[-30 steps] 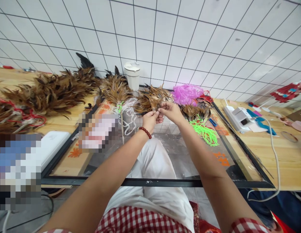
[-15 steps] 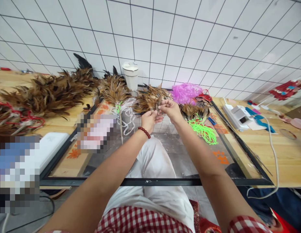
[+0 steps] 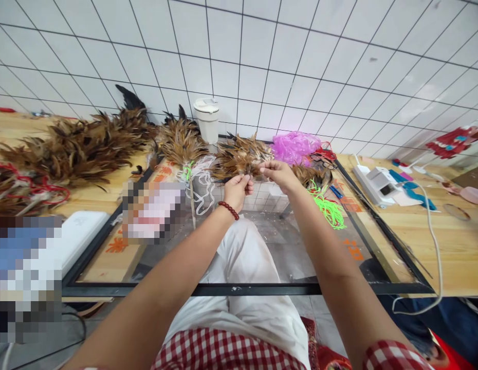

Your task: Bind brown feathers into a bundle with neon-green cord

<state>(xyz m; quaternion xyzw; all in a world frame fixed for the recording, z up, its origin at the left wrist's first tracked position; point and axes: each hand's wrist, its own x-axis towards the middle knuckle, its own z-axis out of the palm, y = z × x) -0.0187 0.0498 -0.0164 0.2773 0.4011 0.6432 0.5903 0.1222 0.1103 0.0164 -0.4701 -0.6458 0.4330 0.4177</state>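
Glass table (image 3: 262, 257) with black frame, filling the middle of view, set between wooden benches. At 9 o'clock on the wood, a long feather heap (image 3: 80, 146), brown and rust, with red cord (image 3: 50, 192) tangled at its near end. At 3 o'clock, a second bench (image 3: 455, 246) carrying a white box (image 3: 378, 185) and a white cable (image 3: 431, 241) looping off the edge. Blurred patches at 8 o'clock and on the glass at 10 o'clock; contents cannot be told.

At 12 o'clock against the tiled wall, a white cup (image 3: 207, 119). Just left of it, a duster (image 3: 181, 141) with its stick pointing down across the glass, bound with green and white string (image 3: 202, 180). Right of the cup, pink film (image 3: 295, 148) bunched up. Below that, green cord (image 3: 329, 209) lying loose on the glass, near a small feather clump (image 3: 310, 176).

At centre, slightly above the middle, a feather bunch (image 3: 239, 156), resting at the far edge of the glass and touching both hands. Left hand (image 3: 236, 191), red bead bracelet at the wrist, fingers curled and pinching the bunch's near end from below. Right hand (image 3: 279, 174) just beside it at 1 o'clock, fingertips closed on the same bunch's right side, thumb on top. Hands apart by a narrow gap, feathers fanning away toward the wall.
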